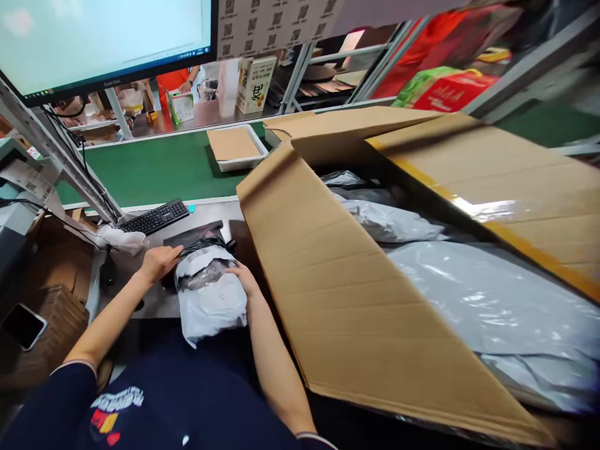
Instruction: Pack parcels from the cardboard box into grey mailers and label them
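A white plastic mailer bag (213,309), torn across its upper part, lies against my body at the table's near edge. Through the tear shows a clear, wrinkled wrapping (206,275) around something I cannot make out. My left hand (159,261) is closed on the dark edge at the bag's upper left. At the bag's right side my right hand (244,278) grips it, with fingers at the tear and the thumb hidden. The dark plastic (201,236) of the bag's top end is bunched up beyond the hands.
On my right stands a large open cardboard box (347,300) holding several white and grey plastic bags (487,294). A keyboard (157,217), a monitor (107,44) and a phone (24,326) are at the left. Behind runs a green conveyor belt (150,169) carrying a white tray (241,164); a person in orange (171,81) is beyond.
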{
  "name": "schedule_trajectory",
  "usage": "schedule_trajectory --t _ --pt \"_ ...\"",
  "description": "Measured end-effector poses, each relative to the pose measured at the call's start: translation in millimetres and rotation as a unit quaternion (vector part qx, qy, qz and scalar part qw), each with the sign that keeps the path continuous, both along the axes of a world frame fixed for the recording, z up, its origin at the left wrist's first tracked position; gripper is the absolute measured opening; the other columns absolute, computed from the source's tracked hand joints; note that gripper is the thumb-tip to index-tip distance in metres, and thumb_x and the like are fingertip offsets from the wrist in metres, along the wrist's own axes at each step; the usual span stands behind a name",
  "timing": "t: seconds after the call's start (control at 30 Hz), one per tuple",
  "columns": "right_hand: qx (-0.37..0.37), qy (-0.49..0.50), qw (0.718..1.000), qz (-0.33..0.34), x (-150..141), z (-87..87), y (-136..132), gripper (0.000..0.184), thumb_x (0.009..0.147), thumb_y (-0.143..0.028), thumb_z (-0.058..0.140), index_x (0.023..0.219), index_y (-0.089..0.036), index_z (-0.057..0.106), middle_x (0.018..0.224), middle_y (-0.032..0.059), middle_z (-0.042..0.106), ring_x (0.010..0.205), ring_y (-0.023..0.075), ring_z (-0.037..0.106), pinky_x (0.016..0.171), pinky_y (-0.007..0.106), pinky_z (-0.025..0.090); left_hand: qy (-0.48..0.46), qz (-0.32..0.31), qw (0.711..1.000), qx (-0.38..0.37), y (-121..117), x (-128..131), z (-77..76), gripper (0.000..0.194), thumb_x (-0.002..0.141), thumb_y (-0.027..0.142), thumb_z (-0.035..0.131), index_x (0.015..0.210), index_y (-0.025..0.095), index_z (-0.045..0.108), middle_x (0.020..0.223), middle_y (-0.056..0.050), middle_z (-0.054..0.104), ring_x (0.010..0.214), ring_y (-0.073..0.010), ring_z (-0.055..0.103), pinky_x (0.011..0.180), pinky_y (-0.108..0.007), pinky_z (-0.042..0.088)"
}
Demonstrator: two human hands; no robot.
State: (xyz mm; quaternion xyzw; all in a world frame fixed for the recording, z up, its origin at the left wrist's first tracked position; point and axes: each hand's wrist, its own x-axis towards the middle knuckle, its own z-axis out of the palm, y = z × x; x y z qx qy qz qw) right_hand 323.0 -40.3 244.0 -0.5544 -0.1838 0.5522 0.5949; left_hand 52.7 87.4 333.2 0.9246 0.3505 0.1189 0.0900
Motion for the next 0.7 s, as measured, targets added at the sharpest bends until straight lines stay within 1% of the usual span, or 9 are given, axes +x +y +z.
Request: schedule_trajectory --t 0.07,0.1,0.2,0.3,0.43,0.57,0.6,0.63,0.7 --pt "-0.020 0.011 0.999 -0.034 -8.8 -8.8 -7.2 0.044 0.049 -0.037 0.081 0.090 -0.023 0.075 0.086 0.0029 0.080 0.084 0.0267 0.070 0.084 0.041 0.056 -0.033 0.030 0.999 -0.022 -0.7 -10.8 -11.8 0.033 0.099 0.034 0.055 0.120 0.027 0.080 0.090 -0.009 0.079 0.088 -0.0246 0.074 0.077 -0.035 0.058" --pt "-0.017 0.009 0.999 -0.027 -13.9 -9.9 -8.5 0.047 0.049 -0.036 0.082 0.094 -0.023 0.076 0.089 0.0024 0.080 0.087 0.0266 0.071 0.087 0.041 0.056 -0.048 0.039 0.997 -0.034 -1.6 -11.1 -17.2 0.034 0.099 0.033 0.054 0.121 0.028 0.080 0.094 -0.008 0.080 0.090 -0.0241 0.074 0.080 -0.035 0.059" --pt "0.021 -0.008 0.994 0.102 -28.2 -3.6 -1.6 0.055 0.050 -0.026 0.084 0.104 -0.023 0.078 0.100 0.0012 0.081 0.096 0.0247 0.071 0.096 0.039 0.054 -0.078 0.063 0.993 -0.066 -4.7 6.1 -27.7 0.038 0.100 0.026 0.052 0.129 0.025 0.076 0.108 -0.007 0.081 0.098 -0.0213 0.075 0.088 -0.034 0.060" --pt "0.061 -0.057 0.973 0.215 -38.4 5.0 16.7 0.046 0.055 -0.028 0.082 0.100 -0.022 0.077 0.095 -0.0012 0.079 0.092 0.0224 0.069 0.096 0.037 0.053 -0.088 0.077 0.988 -0.100 -10.6 31.6 -27.5 0.040 0.094 0.019 0.060 0.131 0.023 0.076 0.109 -0.007 0.081 0.101 -0.0209 0.075 0.090 -0.032 0.059" --pt "0.046 -0.129 0.973 0.184 -50.9 4.9 33.2 0.035 0.057 -0.031 0.073 0.091 -0.023 0.070 0.080 -0.0043 0.071 0.083 0.0207 0.063 0.090 0.036 0.052 -0.024 0.060 0.992 -0.108 -22.2 47.1 -12.7 0.044 0.095 0.024 0.066 0.137 0.031 0.073 0.117 -0.007 0.081 0.104 -0.0230 0.076 0.086 -0.029 0.057" --pt "0.071 -0.164 0.976 0.126 -73.4 -0.9 27.5 0.051 0.061 -0.031 0.067 0.112 -0.024 0.066 0.104 0.0014 0.076 0.100 0.0244 0.067 0.099 0.039 0.053 0.102 0.142 0.981 -0.078 -22.0 64.6 9.0 0.060 0.097 0.043 0.067 0.155 0.030 0.057 0.111 -0.015 0.082 0.095 -0.0306 0.077 0.075 -0.034 0.054" --pt "0.086 -0.168 0.974 0.126 -79.3 -2.5 24.9 0.056 0.062 -0.030 0.067 0.118 -0.024 0.065 0.112 0.0033 0.076 0.107 0.0258 0.067 0.103 0.040 0.052 0.120 0.142 0.980 -0.071 -21.3 72.8 13.2 0.063 0.096 0.044 0.067 0.155 0.028 0.056 0.109 -0.017 0.081 0.093 -0.0323 0.077 0.074 -0.036 0.054" --pt "0.098 -0.175 0.972 0.125 -84.2 -4.4 22.5 0.059 0.062 -0.030 0.066 0.120 -0.025 0.064 0.119 0.0049 0.076 0.112 0.0273 0.067 0.106 0.042 0.051 0.130 0.125 0.981 -0.065 -21.3 81.8 16.3 0.061 0.096 0.044 0.067 0.154 0.025 0.058 0.108 -0.018 0.081 0.093 -0.0336 0.077 0.073 -0.037 0.053" --pt "0.087 -0.193 0.969 0.125 -88.9 -9.4 19.3 0.051 0.061 -0.031 0.066 0.112 -0.025 0.067 0.116 0.0074 0.077 0.112 0.0308 0.067 0.107 0.046 0.051 0.128 0.069 0.988 -0.053 -24.8 97.2 17.8 0.048 0.098 0.041 0.063 0.143 0.025 0.066 0.107 -0.017 0.081 0.093 -0.0334 0.076 0.072 -0.037 0.052"
